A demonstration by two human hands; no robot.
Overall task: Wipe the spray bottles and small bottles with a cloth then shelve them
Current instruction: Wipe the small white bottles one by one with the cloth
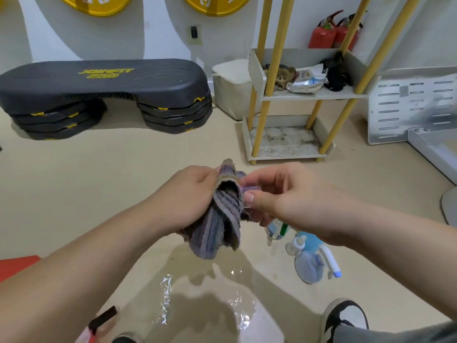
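Both hands meet above the beige floor (148, 157), clamped on the striped purple-and-grey terry cloth (217, 224). The left hand (190, 194) grips the bunched middle in its fist. The right hand (284, 196) pinches an upper edge between thumb and fingers, apparently to draw out a fresh fold for wiping. The cloth's tail hangs free below the left fist, touching nothing.

The bottles stand together on the floor just under the right wrist, within easy reach. There is a pale blue plastic spray bottle with a white trigger (311, 266), with a small clear bottle with a white cap (294, 246) touching or just beside it. A clear bottle with a green part (277, 230) is partly hidden by the hand, so its kind is hard to tell.

The white shelf unit with yellow posts (284, 154) stands well beyond them towards the wall. Every bottle in view is on the floor, so shelving looks not yet begun
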